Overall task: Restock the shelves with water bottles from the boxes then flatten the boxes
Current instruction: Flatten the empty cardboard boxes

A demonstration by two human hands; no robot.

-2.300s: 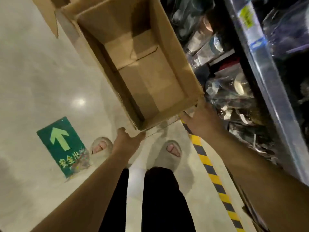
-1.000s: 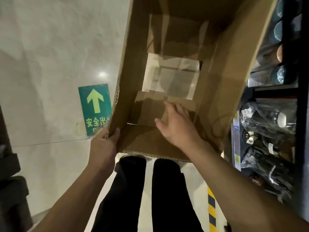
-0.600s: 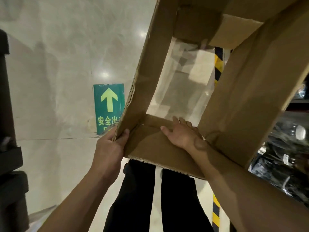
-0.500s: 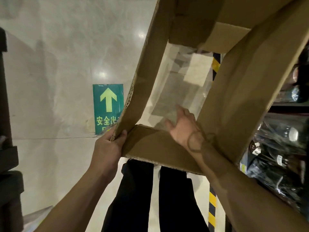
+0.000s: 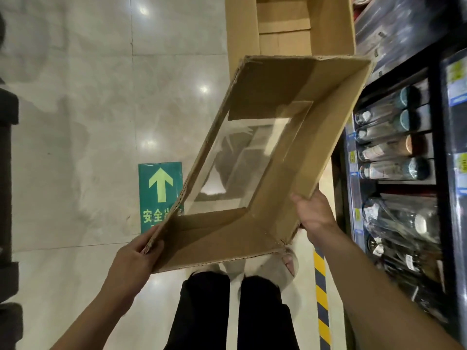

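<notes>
I hold an empty brown cardboard box (image 5: 310,137) in front of me, skewed into a slanted parallelogram. Its bottom flaps are open and the floor shows through the middle. My left hand (image 5: 134,256) grips the box's near left corner, thumb on the inside wall. My right hand (image 5: 313,213) grips the near right corner from outside. On the right stand dark shelves (image 5: 434,127) with water bottles (image 5: 389,150) lying in rows.
A second open cardboard box (image 5: 283,24) stands on the floor beyond the held one. A green arrow sign (image 5: 159,190) is stuck to the pale tiled floor. Yellow-black hazard tape (image 5: 321,299) runs along the shelf base. Dark objects line the left edge.
My right hand has come out of the box's inside and now grips the near right corner from outside. The box has opened at the bottom and leans into a flatter slanted shape.
</notes>
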